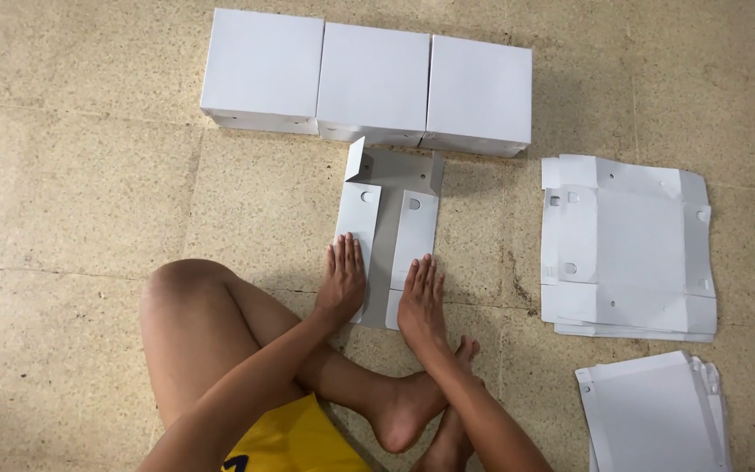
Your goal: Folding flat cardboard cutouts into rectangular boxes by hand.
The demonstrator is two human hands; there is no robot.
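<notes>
My left hand (343, 281) lies flat, fingers together and stretched out, palm down on the left folded flap of the blank (392, 229). My right hand (421, 295) does the same on the right flap, fingers straight and pressed to the card. Neither hand pinches anything; both just press. The blank sits on the floor (72, 201) straight ahead of me, its near end under my palms and its far end reaching away from them, with one small tab standing up at the far left corner. Its two long flaps are folded inward, leaving a grey strip of card between my hands.

Just beyond the blank's far end stand three closed white boxes (374, 80) in one row, side to side and touching, the middle one nearly against the blank. To the right of the blank, apart from it, lies a stack (631, 249) of flat unfolded blanks with punched holes; I cannot count its sheets. Nearer to me than that stack, further right of the blank, lies a second pile (653, 415) of flat white sheets, cut off by the frame edge.

On the near side of the blank are my crossed legs: left knee (190, 306) raised to its left, feet (421, 402) under my right wrist. Nothing lies between my hands and the card.
</notes>
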